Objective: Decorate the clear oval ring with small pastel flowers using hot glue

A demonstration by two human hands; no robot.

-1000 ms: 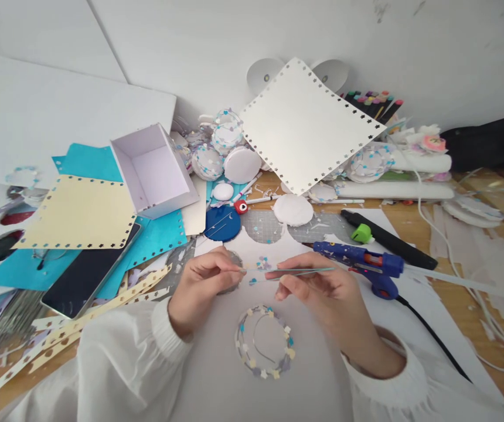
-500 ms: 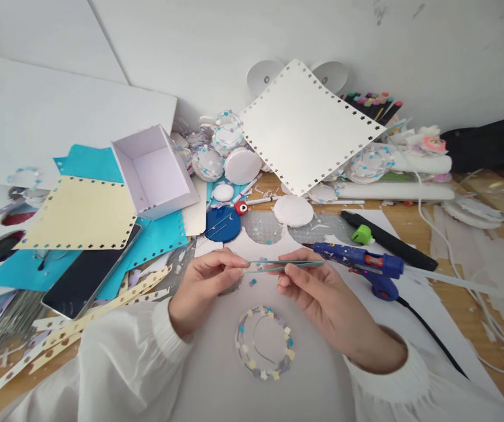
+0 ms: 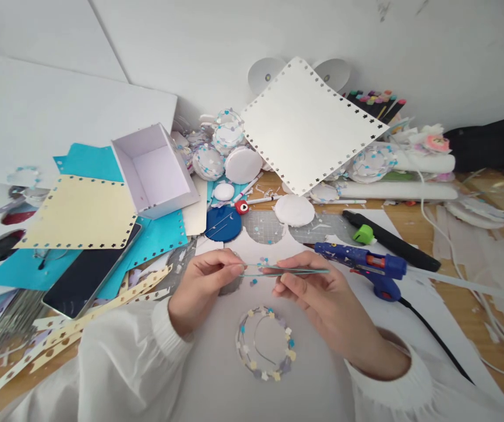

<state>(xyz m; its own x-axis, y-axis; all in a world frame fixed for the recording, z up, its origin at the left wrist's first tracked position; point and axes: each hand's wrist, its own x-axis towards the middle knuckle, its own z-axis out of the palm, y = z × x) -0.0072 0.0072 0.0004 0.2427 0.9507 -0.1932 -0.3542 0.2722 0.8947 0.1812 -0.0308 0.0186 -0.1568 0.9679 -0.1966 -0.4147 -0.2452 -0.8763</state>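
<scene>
My right hand [image 3: 317,293] holds slim pale-teal tweezers [image 3: 298,271] level between thumb and fingers, their tips pointing left. The fingertips of my left hand [image 3: 205,284] are pinched together by those tips; whatever is between them is too small to make out. Tiny blue and white paper bits [image 3: 263,262] lie on the white paper just behind the tweezers. In front of my hands is a wire ring [image 3: 288,358] set with small cream, white, lilac and blue paper stars, with a loose curved wire end inside it.
A blue glue gun [image 3: 357,258] with a black cord lies right of my right hand, beside a black stick-shaped tool [image 3: 392,243]. Left are a lilac box [image 3: 153,170], a phone [image 3: 89,272] and punched cream card [image 3: 80,211]. A red punch [image 3: 242,207] and white discs [image 3: 295,211] sit behind.
My right hand has tilted slightly, and the right end of the tweezers has dropped a little. The left hand stays pinched in nearly the same place. The ring has not moved.
</scene>
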